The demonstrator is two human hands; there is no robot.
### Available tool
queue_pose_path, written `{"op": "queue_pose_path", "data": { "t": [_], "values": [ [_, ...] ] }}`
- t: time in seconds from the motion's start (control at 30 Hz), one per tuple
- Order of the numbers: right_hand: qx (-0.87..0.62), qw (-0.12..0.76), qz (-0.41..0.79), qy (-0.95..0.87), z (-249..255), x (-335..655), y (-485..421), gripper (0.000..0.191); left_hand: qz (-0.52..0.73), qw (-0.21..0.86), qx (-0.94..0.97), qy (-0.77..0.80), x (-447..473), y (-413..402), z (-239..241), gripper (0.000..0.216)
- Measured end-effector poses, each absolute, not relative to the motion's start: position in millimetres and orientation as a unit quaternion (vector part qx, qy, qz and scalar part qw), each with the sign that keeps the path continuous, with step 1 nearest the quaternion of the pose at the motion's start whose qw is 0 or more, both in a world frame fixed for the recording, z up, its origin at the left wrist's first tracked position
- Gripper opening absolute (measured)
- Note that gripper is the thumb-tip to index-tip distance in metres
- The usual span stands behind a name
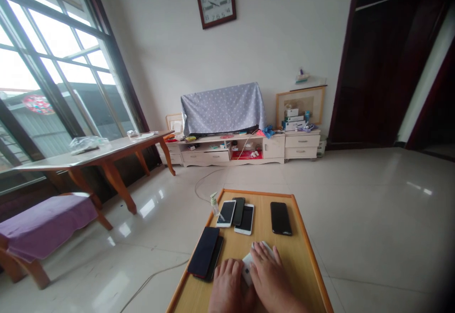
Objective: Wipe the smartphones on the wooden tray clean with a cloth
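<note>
Wooden surface (295,256) at bottom centre: left hand (229,287) and right hand (270,275) together, clamped on a white phone (248,268), six more phones (238,211) just beyond.

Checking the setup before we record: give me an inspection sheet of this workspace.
Surface: low wooden table with orange edging.
Job's things: white device under the hands; two white-fronted phones; four dark phones.
Clutter: small pump bottle at the table's far edge.
Hands: left hand and right hand both on the white device.
Cables: thin white cable on the floor.
Surroundings: long wooden table, purple-covered bench, cream cabinet.
</note>
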State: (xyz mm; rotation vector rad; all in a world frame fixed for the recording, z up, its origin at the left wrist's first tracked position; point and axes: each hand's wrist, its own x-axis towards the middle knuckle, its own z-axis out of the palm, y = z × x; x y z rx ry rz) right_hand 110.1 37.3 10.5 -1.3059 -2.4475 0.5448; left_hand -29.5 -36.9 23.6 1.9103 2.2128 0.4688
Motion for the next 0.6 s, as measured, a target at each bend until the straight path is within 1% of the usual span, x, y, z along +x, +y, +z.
{"op": "queue_pose_path", "data": {
  "t": [0.17,0.4,0.6],
  "values": [
    [-0.396,0.144,0.222,-0.879,5,102,25,0.05,0.166,0.104,0.63,0.751,-31,-41,27,0.036],
    [-0.466,0.126,0.128,-0.866,6,103,33,0.049,0.171,0.096,0.631,0.751,-32,-47,37,0.028],
    [-0.404,0.089,0.143,-0.899,-2,92,15,0.051,0.172,0.107,0.629,0.751,-37,-54,38,0.031]
  ]
}}
